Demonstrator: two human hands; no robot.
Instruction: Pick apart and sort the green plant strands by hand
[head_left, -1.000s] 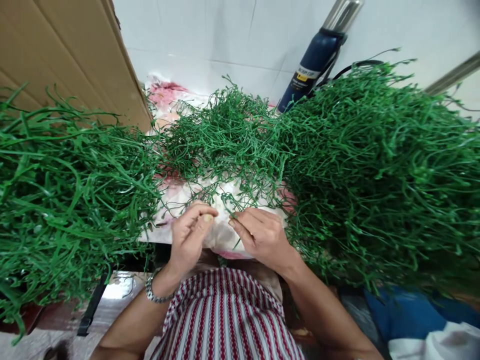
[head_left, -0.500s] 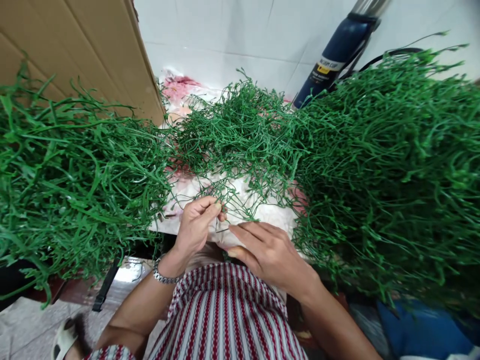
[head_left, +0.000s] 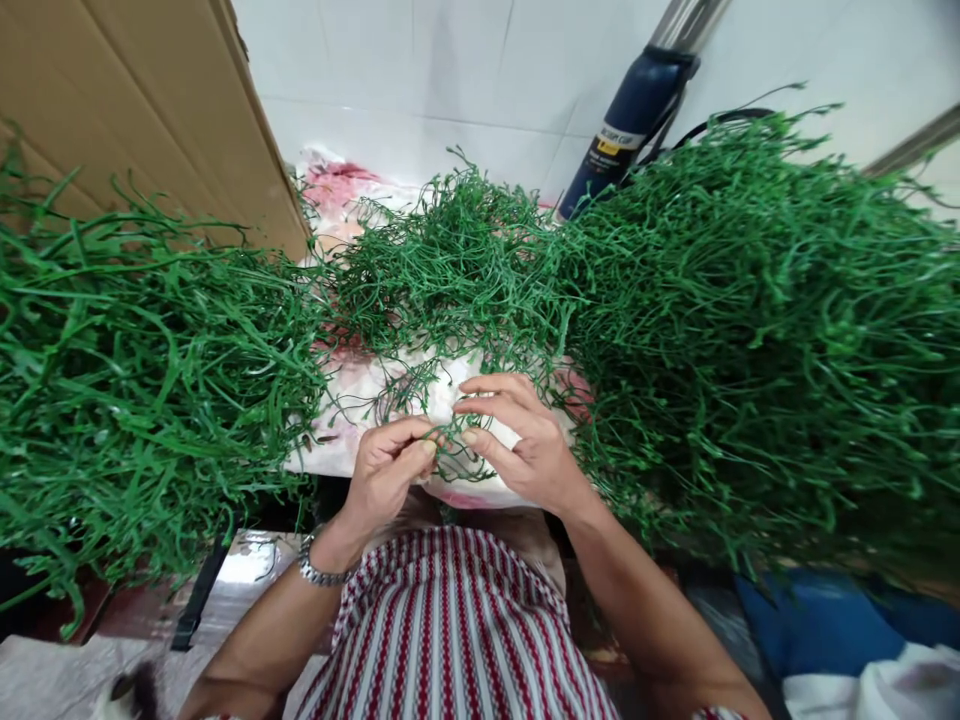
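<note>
There are two hands (head_left: 386, 475) (head_left: 529, 445), three green heaps (head_left: 150, 390) (head_left: 465, 265) (head_left: 765, 370), one flask (head_left: 626, 120), one cardboard panel (head_left: 150, 100).

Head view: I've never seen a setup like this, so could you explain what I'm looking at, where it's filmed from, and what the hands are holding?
There is no machine here. A camera worn on a person's head looks forward and down, so you see their own two arms reaching in from the bottom.

The left hand pinches a few thin green strands between thumb and finger. The right hand is beside them, its thumb and fingers spread; whether it touches them is hard to tell.

Ahead, a middle heap of similar greenery lies on a pale, red-stained covering, between a left heap and a right heap. Behind stand a cardboard panel and a dark blue bottle.
</note>
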